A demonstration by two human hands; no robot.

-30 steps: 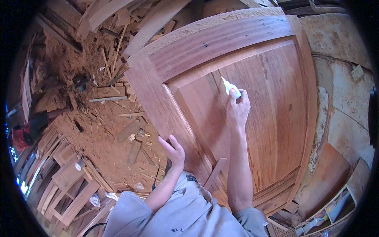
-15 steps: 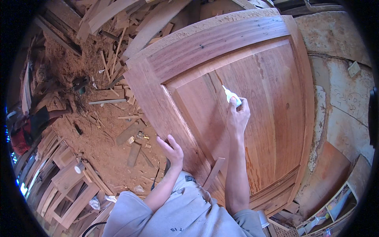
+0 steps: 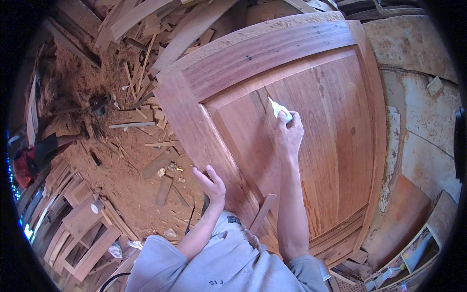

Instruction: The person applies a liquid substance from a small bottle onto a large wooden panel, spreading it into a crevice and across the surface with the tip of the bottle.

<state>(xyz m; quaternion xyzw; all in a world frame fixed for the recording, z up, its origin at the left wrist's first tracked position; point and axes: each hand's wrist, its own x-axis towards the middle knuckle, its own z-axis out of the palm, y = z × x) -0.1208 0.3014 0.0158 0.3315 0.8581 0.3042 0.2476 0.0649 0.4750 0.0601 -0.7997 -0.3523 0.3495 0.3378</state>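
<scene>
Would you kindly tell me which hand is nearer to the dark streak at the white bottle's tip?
Right. The right hand, holding the white bottle, is just short of the dark streak; the left hand is farther back, by the framed wooden panel's left edge.

The bottle (image 3: 279,109) is over the door (image 3: 335,146), left of which wood scraps (image 3: 164,190) lie on the floor (image 3: 121,192).

Smooth wooden panel (image 3: 335,151), plastic bottle (image 3: 280,110)
</scene>
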